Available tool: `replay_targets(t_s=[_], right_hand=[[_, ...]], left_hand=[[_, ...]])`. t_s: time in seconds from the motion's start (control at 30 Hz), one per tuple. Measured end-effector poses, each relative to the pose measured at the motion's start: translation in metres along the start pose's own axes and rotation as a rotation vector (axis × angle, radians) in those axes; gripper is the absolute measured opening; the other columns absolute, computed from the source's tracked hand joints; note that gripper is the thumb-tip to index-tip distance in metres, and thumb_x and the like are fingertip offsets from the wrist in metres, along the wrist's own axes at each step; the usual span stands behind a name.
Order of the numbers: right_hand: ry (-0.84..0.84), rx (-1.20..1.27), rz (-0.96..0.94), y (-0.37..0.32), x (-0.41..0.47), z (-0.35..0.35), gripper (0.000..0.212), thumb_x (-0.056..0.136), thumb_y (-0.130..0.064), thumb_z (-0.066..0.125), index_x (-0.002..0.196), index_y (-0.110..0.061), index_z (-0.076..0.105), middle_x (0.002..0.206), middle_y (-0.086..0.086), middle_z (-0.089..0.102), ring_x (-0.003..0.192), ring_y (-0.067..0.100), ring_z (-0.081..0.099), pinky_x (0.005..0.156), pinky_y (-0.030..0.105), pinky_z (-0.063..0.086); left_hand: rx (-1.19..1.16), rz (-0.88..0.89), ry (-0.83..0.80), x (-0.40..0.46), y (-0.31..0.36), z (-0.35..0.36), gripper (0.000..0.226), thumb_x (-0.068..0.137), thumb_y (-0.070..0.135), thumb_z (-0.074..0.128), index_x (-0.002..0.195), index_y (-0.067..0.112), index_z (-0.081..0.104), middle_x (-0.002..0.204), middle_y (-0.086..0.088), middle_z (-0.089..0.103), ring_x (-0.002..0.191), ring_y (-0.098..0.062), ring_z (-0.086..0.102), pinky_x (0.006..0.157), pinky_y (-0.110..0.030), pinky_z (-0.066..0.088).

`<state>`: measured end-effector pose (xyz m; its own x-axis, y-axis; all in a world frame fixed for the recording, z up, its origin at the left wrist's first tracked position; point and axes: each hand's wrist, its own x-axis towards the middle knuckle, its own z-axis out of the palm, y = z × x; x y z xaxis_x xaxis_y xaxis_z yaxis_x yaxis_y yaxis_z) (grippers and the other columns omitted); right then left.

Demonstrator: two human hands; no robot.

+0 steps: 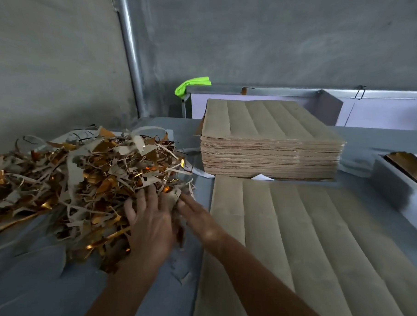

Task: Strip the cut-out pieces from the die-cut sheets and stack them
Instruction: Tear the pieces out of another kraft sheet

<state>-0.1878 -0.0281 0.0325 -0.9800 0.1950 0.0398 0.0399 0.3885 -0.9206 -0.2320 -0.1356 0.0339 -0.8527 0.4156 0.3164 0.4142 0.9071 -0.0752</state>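
A big heap of grey and gold scrap strips (pixel 84 177) covers the left of the grey table (pixel 41 296). My left hand (pixel 149 222) lies flat against the heap's near right edge, fingers spread and straight. My right hand (pixel 198 218) pushes in beside it with straight fingers, touching the scraps. A thick stack of brown-grey cut pieces (pixel 269 141) stands at the middle back. A wide die-cut sheet (pixel 314 248) with long scored ridges lies flat in front of that stack, to the right of my hands.
A metal tray edge (pixel 400 185) with gold foil inside sits at the far right. A green cloth (pixel 192 84) hangs on a metal frame behind the stack. A steel pipe (pixel 131 53) runs up the grey wall.
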Motion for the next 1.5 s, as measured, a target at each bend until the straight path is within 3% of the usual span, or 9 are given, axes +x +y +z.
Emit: replay_targets(t_s=[0.13,0.3,0.47,0.67,0.83,1.0,1.33,1.43,1.5], right_hand=[[0.13,-0.154,0.056,0.006,-0.026,-0.021,0.028,0.097,-0.011,0.046,0.117,-0.001,0.064,0.114,0.016,0.065,0.106,0.028,0.059,0.088,0.032,0.044],[0.444,-0.436,0.214,0.038,-0.097,-0.097,0.033,0.092,-0.016,0.055,0.124,-0.011,0.061,0.128,0.005,0.061,0.118,0.018,0.055,0.091,0.016,0.036],[0.714,-0.777,0.443,0.068,-0.179,-0.172,0.029,0.091,-0.021,0.057,0.116,-0.006,0.06,0.123,0.011,0.06,0.119,0.026,0.05,0.095,0.032,0.041],[0.684,-0.986,0.886,0.087,-0.233,-0.211,0.049,0.094,-0.048,0.043,0.121,-0.007,0.052,0.131,0.013,0.043,0.129,0.031,0.031,0.102,0.038,0.037],[0.593,-0.876,0.95,0.1,-0.256,-0.216,0.04,0.095,-0.043,0.044,0.11,-0.009,0.058,0.128,0.014,0.047,0.127,0.033,0.033,0.1,0.037,0.035],[0.639,-0.631,0.808,0.101,-0.268,-0.232,0.037,0.093,-0.037,0.052,0.097,-0.001,0.06,0.105,0.013,0.06,0.106,0.031,0.053,0.092,0.033,0.041],[0.834,-0.049,0.562,0.095,-0.3,-0.253,0.025,0.086,-0.013,0.06,0.089,0.011,0.065,0.083,0.03,0.062,0.076,0.036,0.06,0.069,0.04,0.049],[0.929,-0.022,0.507,0.1,-0.308,-0.242,0.025,0.088,-0.017,0.062,0.084,0.007,0.066,0.086,0.026,0.064,0.083,0.036,0.062,0.079,0.051,0.05],[0.983,0.022,0.449,0.104,-0.313,-0.234,0.025,0.089,-0.019,0.063,0.066,-0.011,0.07,0.076,0.007,0.069,0.078,0.019,0.062,0.073,0.041,0.051]], left_hand=[[-0.009,0.152,0.021,-0.027,0.037,-0.013,0.057,0.093,0.024,0.042,0.146,0.017,0.023,0.156,-0.011,0.014,0.143,-0.029,0.011,0.114,-0.047,0.007],[-0.179,0.487,-0.399,-0.051,0.082,-0.003,0.057,0.097,0.051,0.03,0.149,0.035,0.014,0.158,0.002,0.002,0.145,-0.021,0.0,0.116,-0.046,0.006],[0.13,0.267,-0.352,-0.045,0.075,-0.008,0.039,0.098,0.034,0.032,0.137,0.027,0.035,0.142,-0.007,0.033,0.133,-0.03,0.028,0.109,-0.05,0.02],[0.226,0.288,-0.447,-0.046,0.096,-0.051,0.069,0.088,0.02,0.057,0.147,0.022,0.021,0.153,-0.008,0.015,0.142,-0.032,0.012,0.111,-0.053,0.01],[-0.078,0.625,-0.31,-0.095,0.15,-0.082,0.069,0.085,0.049,0.06,0.142,0.026,0.029,0.142,-0.002,0.034,0.131,-0.024,0.033,0.108,-0.038,0.025],[-0.403,0.943,-0.351,-0.16,0.219,-0.069,0.088,0.073,0.064,0.063,0.145,0.029,0.027,0.153,-0.002,0.018,0.137,-0.016,0.019,0.109,-0.029,0.015],[-0.396,0.985,-0.145,-0.179,0.247,-0.051,0.063,0.074,0.069,0.052,0.117,0.022,0.055,0.121,0.001,0.048,0.118,-0.017,0.041,0.099,-0.029,0.035],[-0.351,1.034,-0.199,-0.179,0.246,-0.055,0.061,0.052,0.078,0.06,0.087,0.03,0.071,0.088,0.009,0.064,0.085,-0.01,0.063,0.07,-0.015,0.05],[-0.325,1.046,-0.151,-0.175,0.247,-0.055,0.061,0.046,0.082,0.06,0.079,0.033,0.072,0.079,0.013,0.064,0.075,-0.006,0.065,0.061,-0.011,0.049]])
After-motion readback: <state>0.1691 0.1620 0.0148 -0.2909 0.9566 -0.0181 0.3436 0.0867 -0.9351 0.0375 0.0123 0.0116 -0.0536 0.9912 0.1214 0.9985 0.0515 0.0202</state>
